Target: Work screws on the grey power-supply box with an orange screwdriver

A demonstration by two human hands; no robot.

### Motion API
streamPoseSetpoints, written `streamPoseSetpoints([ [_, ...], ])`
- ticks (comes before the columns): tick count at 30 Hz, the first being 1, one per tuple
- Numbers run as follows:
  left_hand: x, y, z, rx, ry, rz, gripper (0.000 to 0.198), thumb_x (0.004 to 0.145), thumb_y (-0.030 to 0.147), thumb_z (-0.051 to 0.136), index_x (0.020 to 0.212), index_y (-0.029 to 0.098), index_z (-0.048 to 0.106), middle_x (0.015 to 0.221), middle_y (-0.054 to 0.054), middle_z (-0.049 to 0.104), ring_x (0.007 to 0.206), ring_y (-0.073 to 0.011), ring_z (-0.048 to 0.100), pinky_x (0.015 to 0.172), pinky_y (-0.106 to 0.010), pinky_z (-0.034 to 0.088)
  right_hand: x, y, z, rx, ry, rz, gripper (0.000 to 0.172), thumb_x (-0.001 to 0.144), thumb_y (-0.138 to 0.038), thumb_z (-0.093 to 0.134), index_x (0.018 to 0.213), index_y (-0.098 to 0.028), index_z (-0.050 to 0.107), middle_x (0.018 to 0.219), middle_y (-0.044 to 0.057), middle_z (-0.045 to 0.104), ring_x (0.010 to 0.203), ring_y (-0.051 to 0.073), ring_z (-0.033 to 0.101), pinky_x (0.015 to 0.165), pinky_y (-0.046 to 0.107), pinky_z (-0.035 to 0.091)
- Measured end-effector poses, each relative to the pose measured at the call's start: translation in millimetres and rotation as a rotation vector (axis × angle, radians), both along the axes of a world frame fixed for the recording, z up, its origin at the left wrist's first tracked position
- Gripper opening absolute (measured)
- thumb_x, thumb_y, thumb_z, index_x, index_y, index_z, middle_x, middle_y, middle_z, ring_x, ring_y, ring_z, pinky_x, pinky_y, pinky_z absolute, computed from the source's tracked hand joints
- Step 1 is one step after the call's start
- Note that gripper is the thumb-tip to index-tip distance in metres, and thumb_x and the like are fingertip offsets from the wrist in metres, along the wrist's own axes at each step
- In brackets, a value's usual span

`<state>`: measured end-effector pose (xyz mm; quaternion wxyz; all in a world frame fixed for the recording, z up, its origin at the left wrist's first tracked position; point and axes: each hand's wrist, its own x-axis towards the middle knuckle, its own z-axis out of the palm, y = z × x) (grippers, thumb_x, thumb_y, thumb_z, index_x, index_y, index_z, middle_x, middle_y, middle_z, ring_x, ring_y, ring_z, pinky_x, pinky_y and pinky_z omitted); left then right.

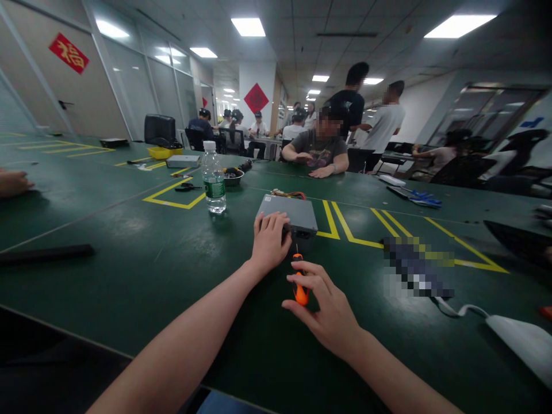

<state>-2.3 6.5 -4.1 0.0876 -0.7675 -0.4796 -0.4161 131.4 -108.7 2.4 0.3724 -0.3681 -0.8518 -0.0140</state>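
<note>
A grey metal computer power supply (297,211) sits on the green table, with its bundle of cables (290,194) at the far side. My left hand (271,241) grips its near left corner, fingers over the top and thumb against the front face. An orange and black screwdriver (301,294) points away from me, its thin shaft close to the front of the power supply. Whether the tip touches a screw is too small to tell. Around the screwdriver's handle, my right hand (325,302) has a loose hold, with fingers across it and the thumb below.
Left of the power supply stands a water bottle (214,181). Behind it are a metal bowl (233,179) with tools, another grey box (183,161) and a yellow tray (164,152). A black bar (47,255) lies at left. Across the table sits a person (319,144).
</note>
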Motion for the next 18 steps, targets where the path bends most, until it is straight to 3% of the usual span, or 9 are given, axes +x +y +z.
streamPoseSetpoints([
  [5,-0.1,0.1,-0.4,0.007,-0.004,0.001,0.024,0.079,0.023,0.048,0.103,0.023,0.049,0.120,-0.001,0.055,0.118,-0.0180,0.041,0.108,-0.040,0.015,0.3,-3.9,7.3,-0.056,-0.073,0.038,0.032,0.087,-0.024,0.040,0.118,-0.017,0.042,0.123,0.014,0.042,0.113,0.021,0.044,0.087,0.037,0.045],
  [10,0.0,-0.4,0.4,-0.006,0.002,0.001,0.025,0.079,0.022,0.048,0.104,0.023,0.049,0.120,-0.002,0.055,0.118,-0.0193,0.041,0.108,-0.042,0.016,-2.9,-2.8,9.3,0.078,-0.206,0.005,0.029,0.087,-0.027,0.043,0.115,-0.021,0.049,0.121,0.014,0.046,0.096,0.019,0.055,0.076,0.035,0.048],
  [14,-0.2,-0.3,0.7,-0.008,0.001,-0.001,0.025,0.079,0.022,0.048,0.104,0.023,0.049,0.120,-0.003,0.054,0.118,-0.0195,0.041,0.108,-0.042,0.016,-3.4,-1.6,4.9,0.119,-0.138,0.011,0.025,0.086,-0.027,0.047,0.108,-0.017,0.047,0.117,0.014,0.052,0.093,0.019,0.057,0.075,0.034,0.049],
  [18,-0.5,-0.1,0.4,-0.001,0.000,-0.008,0.025,0.079,0.023,0.048,0.104,0.023,0.049,0.120,-0.002,0.054,0.118,-0.0186,0.041,0.108,-0.041,0.016,-2.1,-1.5,2.2,0.059,-0.071,0.032,0.024,0.084,-0.029,0.050,0.103,-0.017,0.044,0.111,0.012,0.055,0.098,0.018,0.055,0.078,0.034,0.049],
])
